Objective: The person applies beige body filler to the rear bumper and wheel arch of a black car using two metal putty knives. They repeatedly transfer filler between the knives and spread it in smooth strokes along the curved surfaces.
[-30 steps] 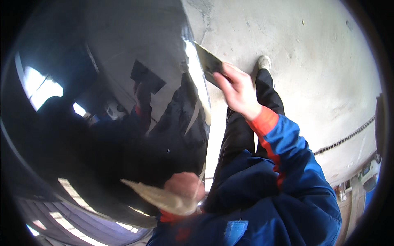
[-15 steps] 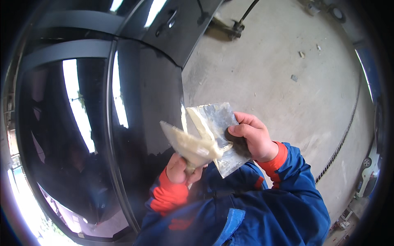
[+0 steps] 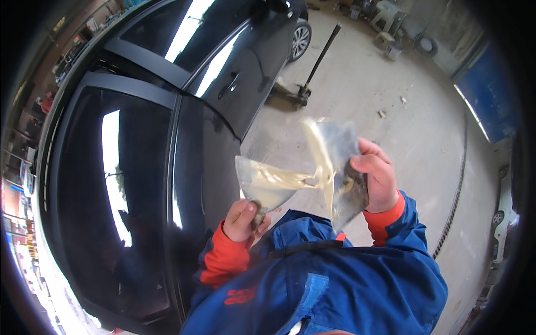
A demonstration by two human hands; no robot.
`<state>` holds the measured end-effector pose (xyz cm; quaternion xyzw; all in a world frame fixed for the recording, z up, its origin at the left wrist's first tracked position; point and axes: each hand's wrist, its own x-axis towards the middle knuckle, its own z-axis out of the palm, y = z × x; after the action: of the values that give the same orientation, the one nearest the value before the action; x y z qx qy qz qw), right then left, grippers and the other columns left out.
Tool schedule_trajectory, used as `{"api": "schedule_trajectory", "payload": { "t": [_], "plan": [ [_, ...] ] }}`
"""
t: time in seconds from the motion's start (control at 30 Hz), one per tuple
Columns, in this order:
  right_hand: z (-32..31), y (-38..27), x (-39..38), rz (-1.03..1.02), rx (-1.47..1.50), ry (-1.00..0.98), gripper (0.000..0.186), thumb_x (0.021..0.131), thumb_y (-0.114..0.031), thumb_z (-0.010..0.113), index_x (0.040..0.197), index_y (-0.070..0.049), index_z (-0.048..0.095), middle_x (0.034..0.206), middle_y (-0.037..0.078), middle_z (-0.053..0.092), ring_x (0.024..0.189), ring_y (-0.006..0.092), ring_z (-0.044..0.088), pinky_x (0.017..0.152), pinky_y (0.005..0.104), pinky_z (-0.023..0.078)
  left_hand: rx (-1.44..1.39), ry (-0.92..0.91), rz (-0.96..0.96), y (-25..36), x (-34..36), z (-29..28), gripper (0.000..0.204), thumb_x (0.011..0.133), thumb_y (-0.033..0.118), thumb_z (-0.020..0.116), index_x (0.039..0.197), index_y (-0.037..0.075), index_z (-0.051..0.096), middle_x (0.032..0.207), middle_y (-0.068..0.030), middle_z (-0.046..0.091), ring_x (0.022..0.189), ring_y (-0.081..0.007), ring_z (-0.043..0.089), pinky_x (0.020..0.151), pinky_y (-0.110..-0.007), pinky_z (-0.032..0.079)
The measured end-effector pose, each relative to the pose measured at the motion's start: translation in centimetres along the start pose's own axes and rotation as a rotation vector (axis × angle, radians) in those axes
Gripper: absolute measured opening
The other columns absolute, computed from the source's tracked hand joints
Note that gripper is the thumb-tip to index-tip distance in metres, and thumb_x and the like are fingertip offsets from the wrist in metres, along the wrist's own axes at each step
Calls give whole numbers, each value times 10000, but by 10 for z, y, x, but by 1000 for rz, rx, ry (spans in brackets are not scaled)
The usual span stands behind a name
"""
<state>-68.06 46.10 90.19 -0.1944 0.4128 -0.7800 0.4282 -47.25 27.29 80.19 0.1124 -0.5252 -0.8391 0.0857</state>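
Note:
My left hand (image 3: 240, 221) is closed on a fan-shaped putty spreader (image 3: 244, 177), its broad blade tilted up and coated with cream-coloured putty (image 3: 273, 176). In my right hand (image 3: 381, 177) is a flat grey mixing plate (image 3: 347, 140), gripped at its right edge with the thumb on top. A thick ridge of the same putty runs along the plate's left part. A strand of putty stretches across from the spreader to the plate. Both tools are held in front of my body, above the floor.
A dark car (image 3: 204, 148) with glossy doors stands close on my left. Ahead, a floor jack (image 3: 298, 97) with a long upright handle is beside it. Small debris (image 3: 382, 114) lies on the concrete floor. A drain grate (image 3: 451, 215) runs along the right, with a white car (image 3: 501, 215) beyond.
The spreader has turned so its putty-covered face shows, and the plate has moved up and right, away from it. Putty now stretches between them. The view has shifted, showing more ahead.

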Motion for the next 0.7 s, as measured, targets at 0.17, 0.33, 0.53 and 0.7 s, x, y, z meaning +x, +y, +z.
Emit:
{"api": "schedule_trajectory", "payload": {
  "t": [0.17,0.33,0.53,0.7],
  "plan": [
    [18,3,6,-489,-169,30,345,963,5,461,1291,65,549,1212,111,649,1112,191,621,953,314,480,-120,-242,102,1,-2,-9,782,953,626,520,1036,-148,593,510,-71,485,366,-114,387,372,-248,314],
    [35,26,-19,-768,-431,-72,311,967,54,469,1265,77,557,1091,54,624,957,104,538,835,247,406,-90,-421,143,0,0,-10,654,1015,543,452,1102,-77,644,596,-48,539,439,-91,423,421,-234,336],
    [54,20,-46,-885,-971,-230,310,951,58,526,1255,60,581,1016,140,688,776,175,637,653,282,492,19,-477,178,-6,1,-8,559,1067,427,383,1157,-56,650,603,-26,542,457,-82,454,444,-222,363],
    [69,9,-66,-764,-1399,-415,423,853,102,564,1246,-27,656,1221,240,667,938,334,720,780,337,581,62,-456,153,-10,-8,-10,505,1081,368,377,1170,-41,659,608,-5,541,464,-69,461,453,-211,365]
  ]
}}
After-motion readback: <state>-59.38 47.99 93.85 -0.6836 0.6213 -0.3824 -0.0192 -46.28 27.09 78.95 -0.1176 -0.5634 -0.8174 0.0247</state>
